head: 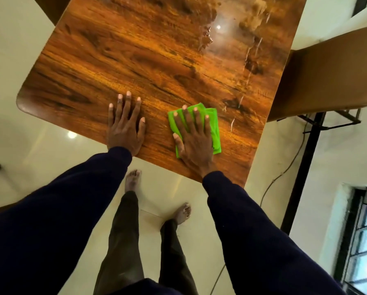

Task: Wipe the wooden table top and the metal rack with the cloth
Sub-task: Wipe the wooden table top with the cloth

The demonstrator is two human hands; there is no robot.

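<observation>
Cloth [215,133], seemingly one; hands [125,130] [194,141], two.

Brown chair [327,71], barred window [365,241]

Dark navy long sleeves [57,209] reaching the wrists, dark trousers [123,235], bare feet [132,179]

The right hand [194,138] lies flat on a green cloth [214,128] on the wooden table [135,60]. The left hand [125,126] lies flat beside it.
</observation>
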